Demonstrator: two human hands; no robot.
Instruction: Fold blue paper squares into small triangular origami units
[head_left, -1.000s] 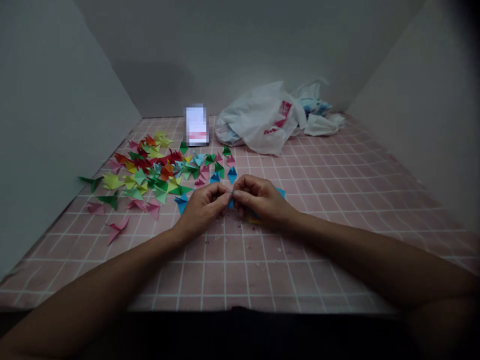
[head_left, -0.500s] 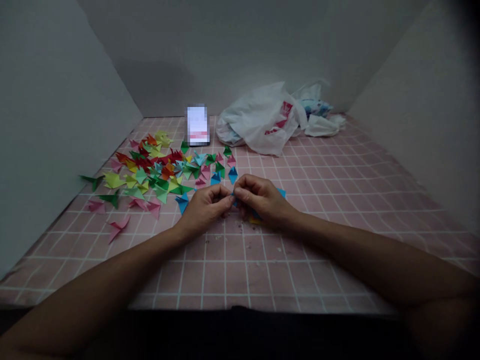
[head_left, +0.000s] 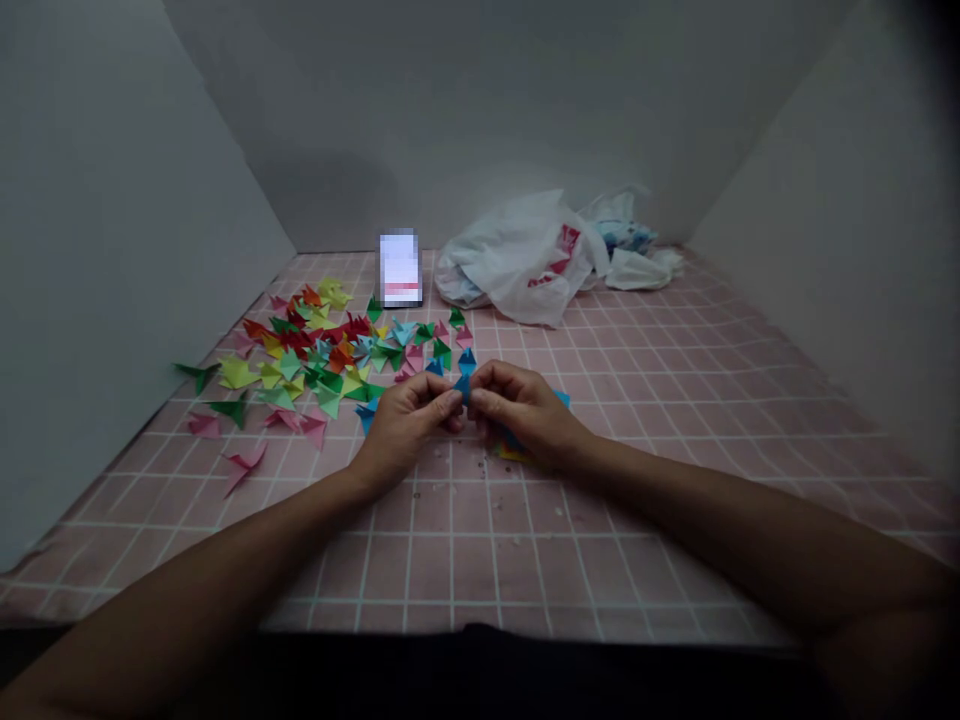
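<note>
Between my two hands is a small folded piece of blue origami paper (head_left: 463, 388), its pointed top showing above the fingertips. My left hand (head_left: 409, 420) pinches its left side with thumb and index finger. My right hand (head_left: 525, 412) grips the right side the same way, hiding the lower part of the fold. Under and behind the right hand lie sheets of coloured paper (head_left: 512, 453), yellow and blue at the edges. Just beyond the fingertips stands a finished-looking blue folded paper piece (head_left: 466, 361), and another blue piece (head_left: 367, 414) lies left of my left hand.
A spread of many-coloured folded paper pieces (head_left: 311, 350) covers the left of the pink checked tablecloth (head_left: 465, 560). Behind it a phone (head_left: 400, 268) with a lit, blurred screen stands upright. A white plastic bag (head_left: 517, 260) and crumpled packaging (head_left: 630, 240) lie at the back.
The blue paper between my fingertips now shows more, with its point up; the hands have parted slightly around it. The whole view has shifted a little as the head tilted.
</note>
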